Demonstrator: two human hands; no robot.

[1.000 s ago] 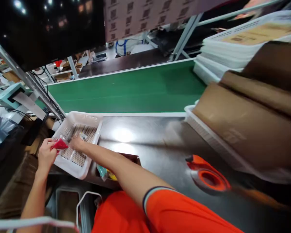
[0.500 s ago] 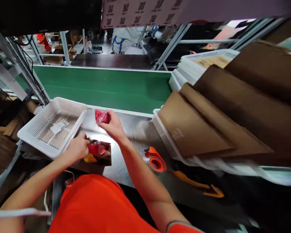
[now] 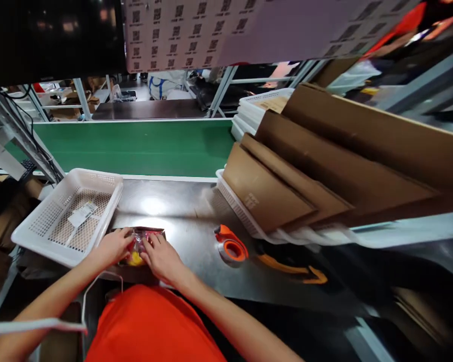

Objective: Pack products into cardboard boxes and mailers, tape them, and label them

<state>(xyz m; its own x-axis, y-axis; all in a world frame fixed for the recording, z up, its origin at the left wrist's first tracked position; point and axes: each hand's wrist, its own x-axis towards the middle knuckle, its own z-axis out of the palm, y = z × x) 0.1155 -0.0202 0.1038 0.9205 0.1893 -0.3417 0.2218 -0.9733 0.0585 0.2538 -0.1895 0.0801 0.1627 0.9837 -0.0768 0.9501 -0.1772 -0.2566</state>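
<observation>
A small open cardboard box on the metal table in front of me holds plastic-wrapped packets, red ones and a yellow one. My left hand reaches over the box's left side, its fingers stretched onto the clear wrapping. From the right, my right hand lies on the packets with fingers somewhat apart, pressing from above. Neither hand visibly grips a packet; some fingertips are hidden among the wrapping.
A white perforated basket with a paper label inside stands at left. An orange tape dispenser lies to the right. Beyond it, large cardboard sheets lean in a white basket. A green conveyor belt crosses behind the table.
My right hand has come down to the box, and the red packet it held up is no longer in its grasp. My left hand still reaches into the box. The view has shifted right.
</observation>
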